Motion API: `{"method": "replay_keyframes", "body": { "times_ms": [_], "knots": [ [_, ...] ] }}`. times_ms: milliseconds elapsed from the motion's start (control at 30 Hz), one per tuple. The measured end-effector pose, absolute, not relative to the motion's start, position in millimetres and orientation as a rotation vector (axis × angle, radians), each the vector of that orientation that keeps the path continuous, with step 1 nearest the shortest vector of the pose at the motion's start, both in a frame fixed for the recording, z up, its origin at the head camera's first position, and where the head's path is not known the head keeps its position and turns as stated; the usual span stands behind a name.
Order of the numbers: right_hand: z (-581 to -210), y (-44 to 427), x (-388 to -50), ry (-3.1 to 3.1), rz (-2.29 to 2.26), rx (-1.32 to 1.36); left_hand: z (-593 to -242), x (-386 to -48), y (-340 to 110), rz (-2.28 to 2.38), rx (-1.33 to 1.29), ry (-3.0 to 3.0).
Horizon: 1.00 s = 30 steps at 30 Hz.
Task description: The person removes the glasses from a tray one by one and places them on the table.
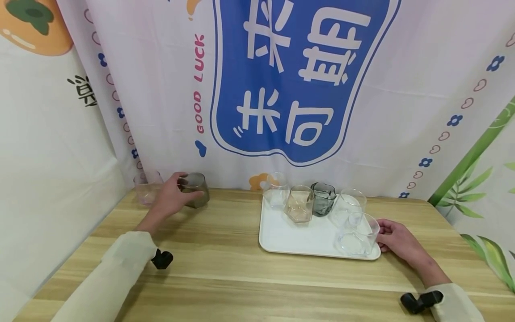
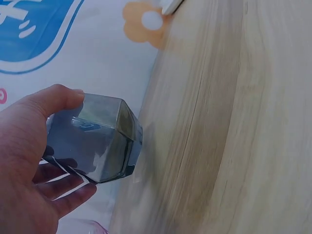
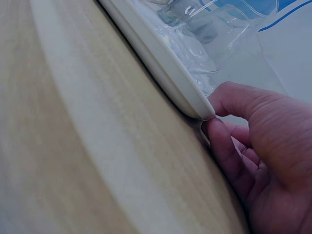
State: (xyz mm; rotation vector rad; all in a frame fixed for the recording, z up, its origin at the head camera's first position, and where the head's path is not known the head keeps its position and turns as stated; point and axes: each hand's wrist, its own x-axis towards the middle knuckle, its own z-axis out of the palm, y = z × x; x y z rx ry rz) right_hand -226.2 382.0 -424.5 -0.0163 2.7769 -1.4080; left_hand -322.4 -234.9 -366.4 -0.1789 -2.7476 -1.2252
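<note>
At the table's back left, my left hand (image 1: 170, 197) grips a smoky grey glass (image 1: 197, 191); the left wrist view shows thumb and fingers round the faceted glass (image 2: 92, 139). My right hand (image 1: 402, 241) pinches the right edge of a white tray (image 1: 297, 241); in the right wrist view the hand (image 3: 273, 141) has thumb and finger on the tray's rim (image 3: 170, 73). Several glasses stand on the tray: an amber one (image 1: 299, 208), a dark grey one (image 1: 323, 201) and clear ones, one of them (image 1: 356, 237) near the right hand.
A clear pinkish glass (image 1: 146, 190) stands left of the left hand, partly behind it. A printed cloth (image 1: 169, 89) hangs along the table's back edge. The wooden table (image 1: 225, 277) spreads in front of the tray.
</note>
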Motion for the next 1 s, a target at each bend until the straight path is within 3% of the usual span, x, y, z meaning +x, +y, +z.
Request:
{"method": "replay_keyframes", "body": {
  "times_ms": [1000],
  "knots": [
    [-423.3, 381.5, -225.4, 2.799, -1.37, -0.023, -375.2, -328.6, -256.4, -1.147, -0.027, -2.719]
  ]
}}
